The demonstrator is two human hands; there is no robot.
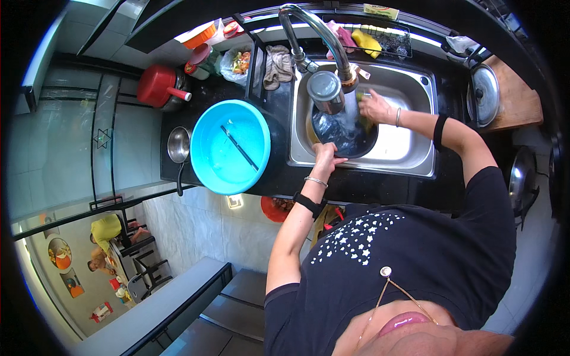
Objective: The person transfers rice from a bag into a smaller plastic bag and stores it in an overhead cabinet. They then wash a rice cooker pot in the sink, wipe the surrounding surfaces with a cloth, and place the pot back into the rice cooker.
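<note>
My left hand (327, 156) grips the near rim of a dark round pan (356, 147), which sits in the left part of a stainless steel sink (403, 151). Water runs into the pan from a chrome faucet (334, 26) with a cylindrical water filter (325, 86) at its spout; the filter hides some of the pan. At the pan's right side, my right hand (377, 107) holds something yellow-green, apparently a sponge (366, 95), blurred and partly covered by the fingers.
Left of the sink stands a blue plastic basin (202, 147) with a dark stick-like utensil (240, 149) inside. Beside it lie a small saucepan (179, 144) and a red pot (156, 86). A metal lid (484, 95) leans against a wooden cutting board (519, 98). Two people sit beyond the doorway.
</note>
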